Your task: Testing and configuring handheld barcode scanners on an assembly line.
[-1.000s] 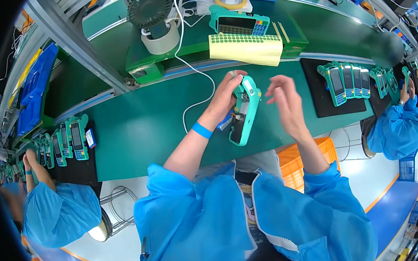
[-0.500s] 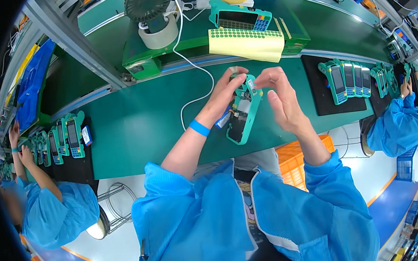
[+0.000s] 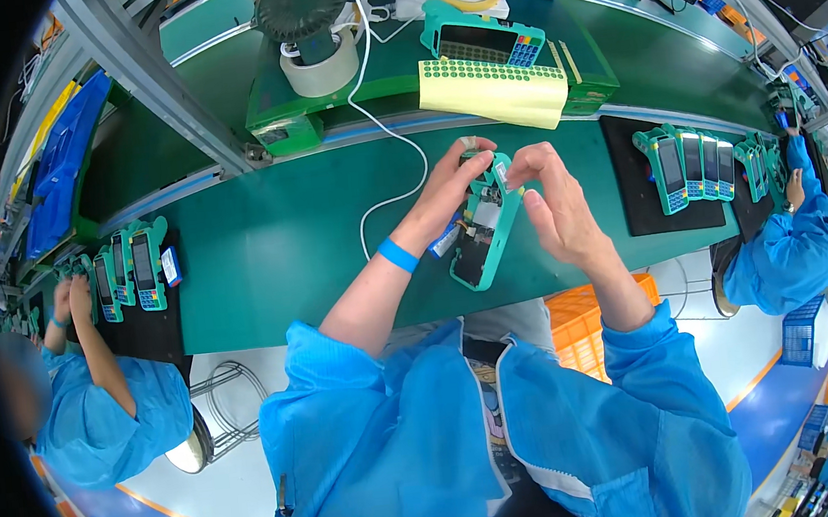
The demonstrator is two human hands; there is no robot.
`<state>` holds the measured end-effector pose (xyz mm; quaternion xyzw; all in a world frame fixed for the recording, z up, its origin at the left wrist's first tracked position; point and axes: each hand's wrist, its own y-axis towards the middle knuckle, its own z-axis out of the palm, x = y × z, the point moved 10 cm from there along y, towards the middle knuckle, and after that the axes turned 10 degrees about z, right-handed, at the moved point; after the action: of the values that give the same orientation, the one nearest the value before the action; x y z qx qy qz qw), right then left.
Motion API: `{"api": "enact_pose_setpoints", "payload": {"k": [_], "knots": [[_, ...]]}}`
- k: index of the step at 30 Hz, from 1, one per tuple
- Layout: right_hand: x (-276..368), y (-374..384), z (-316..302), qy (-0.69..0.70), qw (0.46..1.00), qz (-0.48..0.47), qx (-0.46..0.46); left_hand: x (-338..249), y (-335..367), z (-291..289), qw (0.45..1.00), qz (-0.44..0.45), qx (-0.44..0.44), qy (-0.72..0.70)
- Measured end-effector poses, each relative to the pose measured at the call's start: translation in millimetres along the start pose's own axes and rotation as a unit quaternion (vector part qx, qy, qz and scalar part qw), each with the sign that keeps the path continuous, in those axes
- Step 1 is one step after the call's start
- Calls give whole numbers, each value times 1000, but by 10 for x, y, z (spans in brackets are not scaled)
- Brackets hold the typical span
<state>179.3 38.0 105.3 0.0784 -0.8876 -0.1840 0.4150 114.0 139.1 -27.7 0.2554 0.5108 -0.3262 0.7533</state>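
A green handheld payment terminal [image 3: 503, 235] is tilted above the bench, its back opened to show a dark compartment and inner parts. My left hand [image 3: 449, 187] is closed round its upper left side. A blue battery [image 3: 445, 240] sticks out at the terminal's left edge, below that hand. My right hand [image 3: 557, 207] is at the upper right edge, near a small white label [image 3: 502, 172]. Its index finger and thumb are bent toward each other by the casing; anything between them is too small to make out.
A yellow sheet of green round stickers [image 3: 493, 96] hangs over the green shelf's edge, below another terminal [image 3: 478, 45]. A fan [image 3: 303, 15] stands at the left, with a white cable [image 3: 391, 126] crossing the bench. Upright terminals [image 3: 694, 164] stand on a black mat. Co-workers sit on both sides.
My right index finger has bent inward and its tip has come nearer my thumb at the terminal's upper edge. My left hand keeps its hold. The co-workers' arms have moved.
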Motion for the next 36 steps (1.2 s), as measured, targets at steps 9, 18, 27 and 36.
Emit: {"api": "enact_pose_setpoints", "payload": {"k": [9,18,27,36], "knots": [[-97,34,-115,16,1000,2,-26,-47,109,49,1000,7,-6,16],[-165,64,-77,-12,1000,9,-17,-21,152,13,1000,0,-5,26],[-100,151,-75,-36,999,-22,4,-100,177,55,997,1,0,71],[-419,178,-371,77,994,15,-76,-156,444,63,997,-6,10,77]]}}
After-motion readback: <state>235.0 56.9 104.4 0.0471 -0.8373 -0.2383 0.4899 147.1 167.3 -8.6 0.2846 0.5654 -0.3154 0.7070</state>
